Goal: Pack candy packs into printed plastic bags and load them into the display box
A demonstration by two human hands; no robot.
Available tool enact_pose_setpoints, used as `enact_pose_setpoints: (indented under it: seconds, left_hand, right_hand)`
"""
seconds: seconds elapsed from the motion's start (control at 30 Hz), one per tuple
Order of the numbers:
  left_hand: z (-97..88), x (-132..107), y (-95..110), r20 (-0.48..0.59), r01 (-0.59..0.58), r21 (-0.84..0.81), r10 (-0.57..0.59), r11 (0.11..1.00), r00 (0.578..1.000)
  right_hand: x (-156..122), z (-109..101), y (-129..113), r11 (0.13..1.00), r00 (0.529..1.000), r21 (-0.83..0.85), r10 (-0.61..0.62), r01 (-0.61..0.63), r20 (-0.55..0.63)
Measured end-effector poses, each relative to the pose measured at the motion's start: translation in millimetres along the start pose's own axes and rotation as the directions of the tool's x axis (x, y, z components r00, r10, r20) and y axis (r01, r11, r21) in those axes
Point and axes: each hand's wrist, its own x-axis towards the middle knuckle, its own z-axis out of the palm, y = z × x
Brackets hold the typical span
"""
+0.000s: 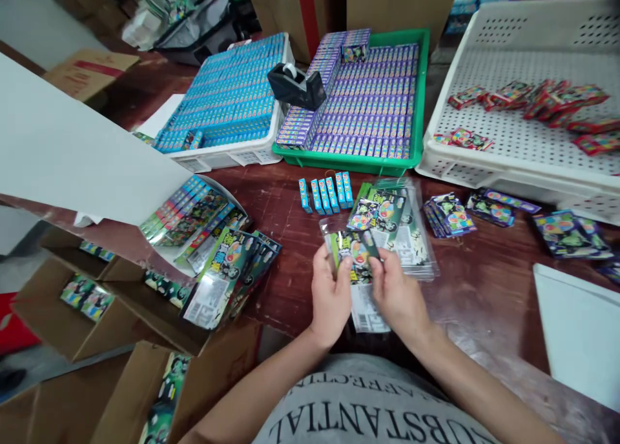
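Both my hands grip a clear plastic sleeve with a green and black printed card [365, 305] in it, held over the table's front edge. My left hand [330, 295] pinches its left side between thumb and fingers. On the other side my right hand [398, 294] has its thumb and fingers closed on the card's edge. Just beyond lies a stack of similar clear sleeves with printed cards [411, 237], and a small dark packet [362, 214] rests on top. Several small blue boxes [325, 195] stand in a row behind my left hand.
Behind are a white tray of blue boxes [285, 148], a green tray of purple boxes [349, 163] with a tape dispenser [298, 88] on top, and a white perforated tray [445, 155] holding red packets. Filled cards [217, 276] lie left, above open cartons [53, 308]. Dark packets [448, 215] lie right.
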Motion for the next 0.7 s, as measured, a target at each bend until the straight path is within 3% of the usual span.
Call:
enact_pose_setpoints:
  seconds: [0.1, 0.2, 0.27, 0.33, 0.4, 0.47, 0.6, 0.7]
  left_hand:
    - [-17.0, -2, -22, -0.121, 0.029, -0.036, -0.033, 0.999, 0.992]
    - [-40.7, -5, -31, -0.174, 0.112, -0.08, -0.124, 0.991, 0.977]
    - [-55.2, -10, -31, -0.155, 0.15, -0.107, -0.166, 0.983, 0.974]
    - [-66.5, -15, -27, -0.111, 0.178, -0.094, -0.188, 0.98, 0.976]
    - [-74.7, -19, -25, -0.065, 0.208, -0.063, -0.212, 0.976, 0.975]
    - [-81.3, -19, -25, -0.018, 0.235, -0.028, -0.235, 0.972, 0.972]
    - [-96.3, -18, -32, 0.074, 0.229, 0.081, -0.235, 0.97, 0.969]
    - [-110.0, -19, -30, 0.104, 0.137, 0.366, -0.187, 0.92, 0.977]
  right_hand:
    - [14, 11, -2, 0.989, 0.985, 0.029, -0.149, 0.148, 0.082]
    - [62, -8, 6, 0.943, 0.931, 0.104, -0.33, 0.317, 0.158]
    - [112, -26, 14, 0.899, 0.89, 0.118, -0.435, 0.422, 0.133]
    - [166, -37, 23, 0.813, 0.803, 0.053, -0.581, 0.58, 0.13]
    - [209, -38, 30, 0.79, 0.764, 0.003, -0.595, 0.614, 0.25]
    - [235, -32, 31, 0.796, 0.755, -0.016, -0.568, 0.606, 0.327]
    - [234, -32, 24, 0.791, 0.752, 0.017, -0.587, 0.611, 0.302]
    - [205, -57, 23, 0.78, 0.761, -0.001, -0.611, 0.626, 0.219]
